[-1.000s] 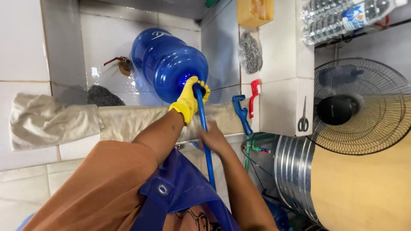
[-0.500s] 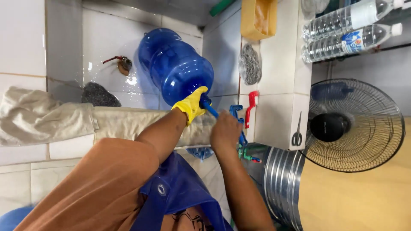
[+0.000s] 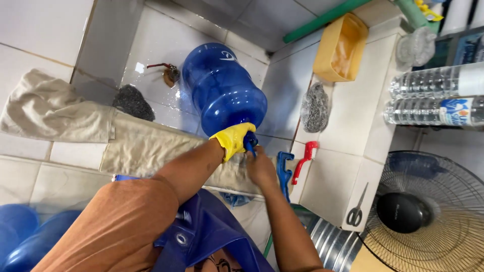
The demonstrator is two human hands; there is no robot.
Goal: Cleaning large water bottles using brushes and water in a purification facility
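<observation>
One big blue water jug (image 3: pixel 224 90) lies tilted over the wet tiled basin, long axis running from its base, farther from the person, to its neck, which points straight at the hands. Left hand (image 3: pixel 233 140), in a yellow glove, is closed around the neck and a blue handle (image 3: pixel 250 143) there; it is the nearer one. Right hand (image 3: pixel 261 167), bare, sits just below, fingers curled at that handle; grip uncertain. Beige cloth (image 3: pixel 141 146) drapes the ledge underneath; a steel scourer (image 3: pixel 315 107) hangs beside.
</observation>
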